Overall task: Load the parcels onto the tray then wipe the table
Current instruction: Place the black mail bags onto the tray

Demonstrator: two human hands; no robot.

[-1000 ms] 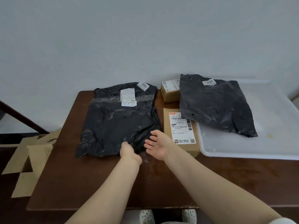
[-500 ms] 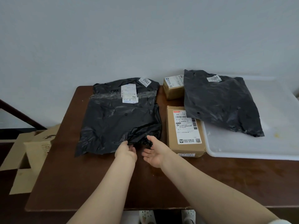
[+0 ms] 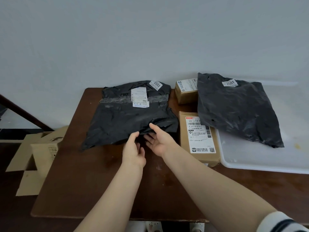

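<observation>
— On the counter [image 3: 93, 190], what lies where?
— At right, a white tray [image 3: 260, 158] with the bag marked 2001 [image 3: 234, 113] partly on it. At left, the bag marked 2002 [image 3: 127, 119]. Between them, a long box [image 3: 197, 139] near and a small box [image 3: 185, 94] far.
— And the hands?
— The left hand [image 3: 133, 151] pinches the 2002 bag's near edge; the right hand [image 3: 158, 139], open, has fingers under it and thumb on top.
</observation>
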